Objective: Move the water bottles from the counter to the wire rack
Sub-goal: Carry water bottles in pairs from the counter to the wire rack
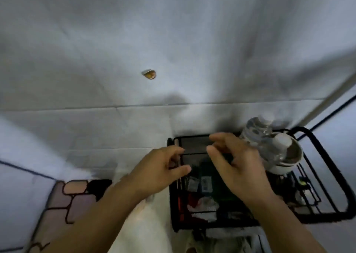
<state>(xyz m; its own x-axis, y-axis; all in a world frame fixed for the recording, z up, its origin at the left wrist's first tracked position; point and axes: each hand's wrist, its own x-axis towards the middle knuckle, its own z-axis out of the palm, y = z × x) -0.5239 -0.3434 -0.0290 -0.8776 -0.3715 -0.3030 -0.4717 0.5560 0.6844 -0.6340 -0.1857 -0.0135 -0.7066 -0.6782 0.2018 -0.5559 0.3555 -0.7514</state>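
Note:
A black wire rack stands against the white wall at the lower right. Two clear water bottles with white caps sit at its top right: one toward the wall, the other nearer me, beside a white bowl. My right hand hovers over the rack just left of the bottles, fingers apart and holding nothing. My left hand is at the rack's left edge, fingers loosely curled and empty. The picture is blurred by motion.
The rack's lower shelf holds dark packets and red items. A small brown mark is on the white wall above. Patterned pink floor shows at the lower left. A pale pole leans at the right.

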